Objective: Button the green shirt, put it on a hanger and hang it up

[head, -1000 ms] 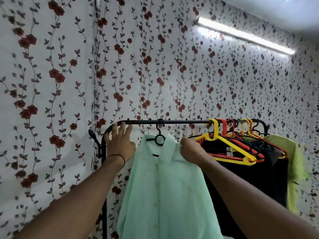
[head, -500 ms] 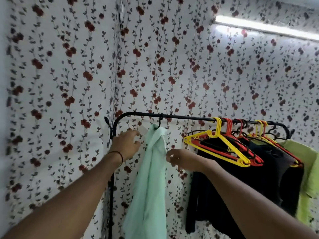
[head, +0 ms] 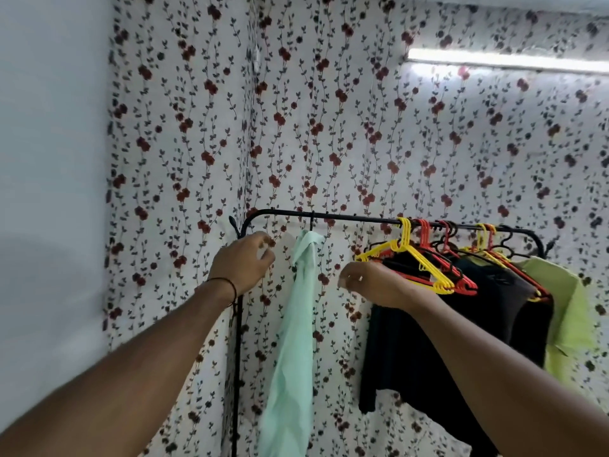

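Mint-green shirt, black rail, red-flowered wallpaper.

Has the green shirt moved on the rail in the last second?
Yes. The green shirt has swung round: it hung flat along the black rail, front towards the camera; now it hangs edge-on, crosswise to the rail.

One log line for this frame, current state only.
green shirt: hung on rail, edge-on | left hand: empty, clear of shirt | right hand: empty, clear of shirt
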